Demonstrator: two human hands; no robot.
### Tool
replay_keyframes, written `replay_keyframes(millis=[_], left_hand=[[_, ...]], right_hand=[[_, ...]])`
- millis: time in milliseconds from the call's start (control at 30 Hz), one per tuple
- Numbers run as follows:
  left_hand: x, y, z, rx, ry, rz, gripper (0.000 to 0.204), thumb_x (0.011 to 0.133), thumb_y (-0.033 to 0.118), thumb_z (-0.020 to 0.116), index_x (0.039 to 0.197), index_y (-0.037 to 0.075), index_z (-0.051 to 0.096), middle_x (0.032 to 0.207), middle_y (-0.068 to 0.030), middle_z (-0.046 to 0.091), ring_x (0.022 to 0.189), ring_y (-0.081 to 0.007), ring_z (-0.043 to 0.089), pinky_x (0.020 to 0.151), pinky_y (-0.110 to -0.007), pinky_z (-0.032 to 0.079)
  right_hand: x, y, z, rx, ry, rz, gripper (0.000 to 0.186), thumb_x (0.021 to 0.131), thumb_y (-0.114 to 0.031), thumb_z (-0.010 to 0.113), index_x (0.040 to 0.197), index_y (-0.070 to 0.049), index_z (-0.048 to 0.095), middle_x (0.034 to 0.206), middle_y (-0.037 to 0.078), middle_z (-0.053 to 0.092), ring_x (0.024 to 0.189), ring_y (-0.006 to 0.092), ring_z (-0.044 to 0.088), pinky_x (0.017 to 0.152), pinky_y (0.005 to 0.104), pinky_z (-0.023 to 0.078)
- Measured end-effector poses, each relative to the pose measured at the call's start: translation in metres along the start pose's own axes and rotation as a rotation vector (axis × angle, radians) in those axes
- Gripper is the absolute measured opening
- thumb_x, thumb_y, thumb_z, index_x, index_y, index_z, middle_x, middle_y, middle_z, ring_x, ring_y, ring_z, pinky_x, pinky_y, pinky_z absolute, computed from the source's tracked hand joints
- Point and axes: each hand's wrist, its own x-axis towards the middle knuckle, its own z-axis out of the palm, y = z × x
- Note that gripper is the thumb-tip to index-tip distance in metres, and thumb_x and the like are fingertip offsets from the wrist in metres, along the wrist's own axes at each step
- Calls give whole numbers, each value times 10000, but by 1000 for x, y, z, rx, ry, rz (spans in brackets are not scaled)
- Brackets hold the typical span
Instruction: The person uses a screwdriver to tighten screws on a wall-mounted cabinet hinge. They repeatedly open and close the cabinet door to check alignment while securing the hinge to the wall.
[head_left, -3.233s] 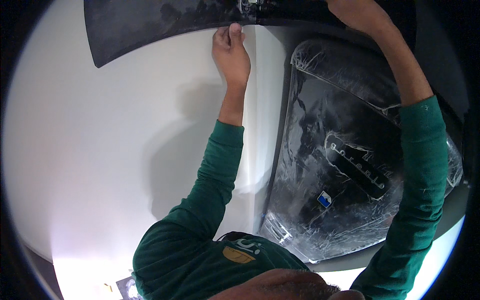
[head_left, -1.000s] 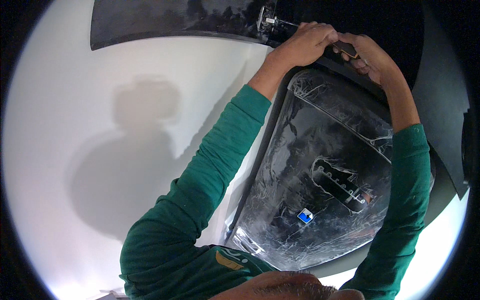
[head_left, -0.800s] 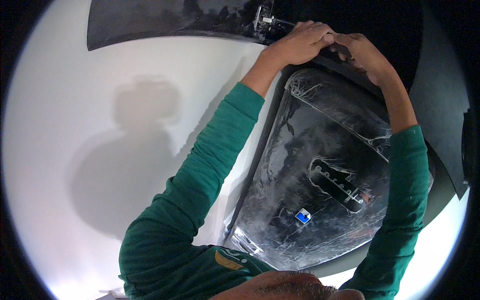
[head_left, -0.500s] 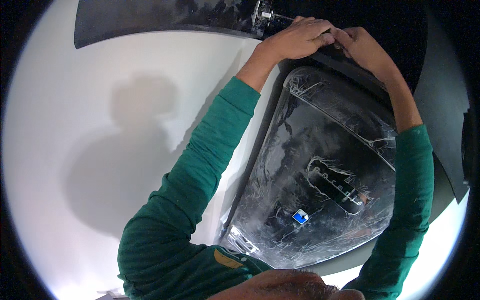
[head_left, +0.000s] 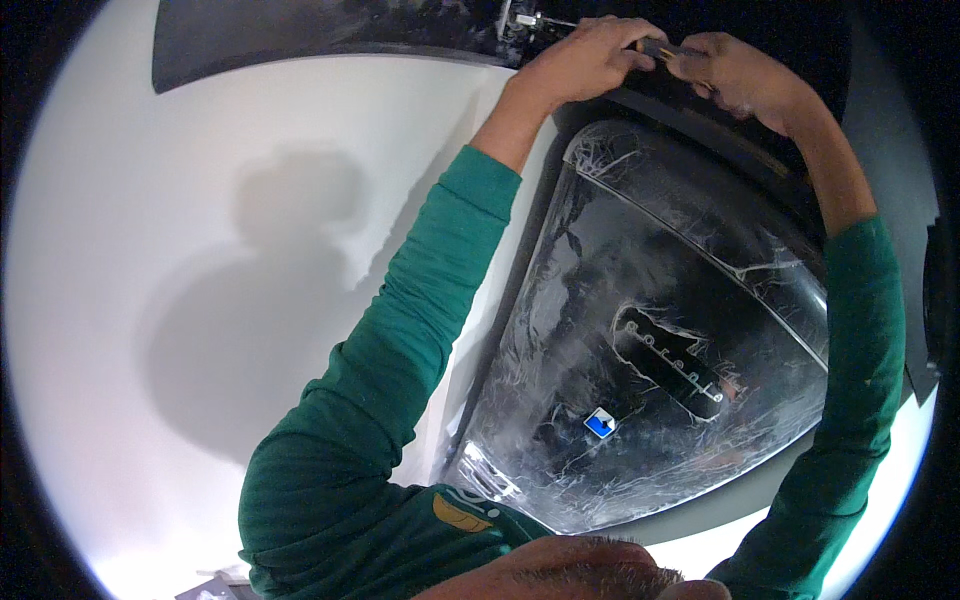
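Observation:
A screwdriver with a black and orange handle (head_left: 655, 49) lies crosswise at the top of the view, its thin shaft reaching left to a metal hinge (head_left: 525, 20) on a dark panel (head_left: 300, 35). My left hand (head_left: 590, 62) is closed around the screwdriver near its shaft, with most fingertips hidden. My right hand (head_left: 745, 85) grips the handle from the right, fingers curled. Below both hands is a large black appliance door (head_left: 530, 330) covered in crinkled clear film, with a small blue and white sticker (head_left: 600, 422).
A pale wall or cabinet surface (head_left: 140, 260) fills the left, carrying my shadow. A dark grey curved surface (head_left: 890, 170) borders the far right. My green-sleeved arms reach up from the lower edge, and part of a head shows at the bottom.
Since the earliest frame, my left hand left the panel's edge and joined my right on the screwdriver. In the last half second both hands moved slightly up, my right also rightward, exposing more handle.

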Motion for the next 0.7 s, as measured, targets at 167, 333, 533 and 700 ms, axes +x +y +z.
replay_keyframes(millis=[167, 333, 533, 700], left_hand=[[3, 9, 20, 54, 129, 4, 372, 1010, 311, 641, 1320, 107, 654, 1217, -131, 706, 1220, -360, 584, 1077, -511, 398], [-2, 0, 9, 83, 116, -17, 336, 1022, 283, 619, 1324, 142, 664, 1216, -123, 707, 1196, -353, 601, 1075, -509, 403], [6, 17, 25, -2, 239, 4, 336, 1017, 265, 635, 1327, 137, 664, 1235, -133, 693, 1196, -368, 599, 1077, -511, 410], [0, 11, 16, 33, 297, 26, 331, 1002, 209, 649, 1318, 112, 662, 1249, -141, 679, 1182, -380, 598, 1048, -496, 435]], right_hand=[[-4, 20, 48, -892, 806, -375, 475, 969, -165, 667, 1420, -107, 527, 1243, 219, 675, 1150, 351, 680, 990, 448, 562], [-24, -27, 7, 66, 204, 100, 478, 1017, -366, 657, 1406, -104, 566, 1001, 119, 680, 754, 166, 689, 631, 328, 582], [10, 43, 0, -589, 651, -508, 294, 996, -281, 615, 1155, -34, 631, 950, 101, 621, 732, 189, 594, 644, 331, 498], [-33, -24, 33, -846, 784, -445, 384, 825, 26, 696, 1184, -6, 565, 1263, 203, 564, 1156, 410, 610, 945, 473, 534]])
